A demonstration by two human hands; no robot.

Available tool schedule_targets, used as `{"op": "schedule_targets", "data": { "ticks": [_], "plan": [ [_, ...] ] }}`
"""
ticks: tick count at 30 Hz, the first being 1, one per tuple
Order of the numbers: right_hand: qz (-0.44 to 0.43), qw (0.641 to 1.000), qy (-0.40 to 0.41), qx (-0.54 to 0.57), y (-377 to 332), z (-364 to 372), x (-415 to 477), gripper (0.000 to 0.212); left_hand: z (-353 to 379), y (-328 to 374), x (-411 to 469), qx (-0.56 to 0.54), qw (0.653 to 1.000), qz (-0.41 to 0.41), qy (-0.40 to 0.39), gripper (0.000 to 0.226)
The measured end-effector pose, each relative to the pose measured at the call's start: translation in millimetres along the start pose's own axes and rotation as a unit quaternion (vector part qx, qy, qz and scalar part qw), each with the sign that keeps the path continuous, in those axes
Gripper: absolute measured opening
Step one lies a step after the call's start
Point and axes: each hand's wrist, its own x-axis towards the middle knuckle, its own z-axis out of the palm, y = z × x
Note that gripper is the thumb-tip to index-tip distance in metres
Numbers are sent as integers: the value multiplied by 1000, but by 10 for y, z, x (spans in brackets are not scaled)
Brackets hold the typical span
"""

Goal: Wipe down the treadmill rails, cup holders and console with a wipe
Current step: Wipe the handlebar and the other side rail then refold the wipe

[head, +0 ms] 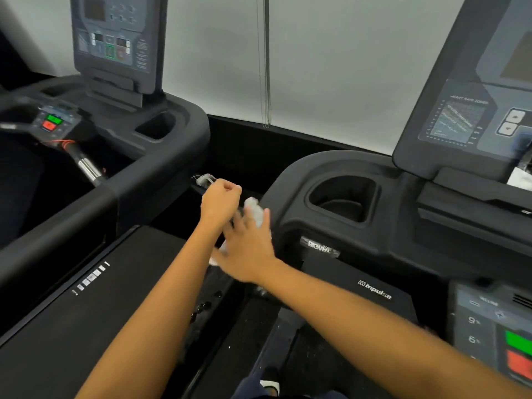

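Head view: reaches with both hands into the gap between the neighbouring treadmill [172, 156] and the near console [449, 125], left of its cup holder [342, 197]. Curls the left hand [220, 203] into a fist, round what cannot be told. Spreads the blurred right hand [247, 251] with fingers [267, 218] fairly straight, touching the crumpled white wipe [254, 210] at their tips, just beside the dark left edge of the housing
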Motion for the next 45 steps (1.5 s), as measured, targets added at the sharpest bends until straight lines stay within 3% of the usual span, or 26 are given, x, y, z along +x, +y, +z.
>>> {"op": "schedule_targets", "data": {
  "ticks": [2, 4, 7, 10, 13, 17, 19, 21, 24, 30, 33, 36, 39, 42, 45],
  "plan": [
    [-149, 989, -2, 7, 76, -57, -53, 77, 53, -26, 29, 40, 998, -11, -46, 22],
    [-197, 980, 26, 15, 400, -160, 85, 67, 81, -39, 11, 60, 995, -29, -69, 25],
    [-62, 997, 38, -17, 1000, -209, 463, 60, 74, -85, -57, 75, 993, -38, -82, 24],
    [53, 997, 45, 39, 1022, -101, 548, 61, 65, -271, -176, 83, 985, -82, -128, 37],
    [34, 990, 116, 79, 547, 3, 127, 67, 80, -461, -285, 18, 975, -127, -180, 56],
    [-83, 988, 74, 103, 431, 97, -368, 72, 75, -531, -328, -48, 966, -138, -215, 48],
    [-40, 992, 100, 65, 710, 103, -71, 72, 48, -556, -308, -93, 955, -177, -219, 55],
    [75, 988, 115, 75, 962, 3, 273, 69, 18, -559, -315, -116, 943, -211, -228, 62],
    [154, 974, 105, 130, 818, -7, 283, 74, 2, -538, -331, -116, 945, -217, -215, 69],
    [0, 976, 38, 212, -78, 171, -757, 82, 2, -544, -363, -66, 972, -210, -83, 61],
    [47, 984, 41, 168, 159, 42, -382, 89, -19, -483, -477, -20, 979, -190, -73, 57],
    [108, 972, 40, 204, 500, -137, 141, 86, -21, -409, -602, 9, 984, -155, -83, 46],
    [103, 982, 57, 145, 389, -89, 227, 86, -10, -384, -665, 11, 988, -144, -51, 44],
    [3, 992, 100, 80, -24, 93, -232, 83, -20, -415, -702, 36, 991, -132, -12, 42],
    [-156, 974, 141, 87, -4, 169, -467, 63, -81, -487, -791, 50, 987, -147, 36, 40]
  ]
}}
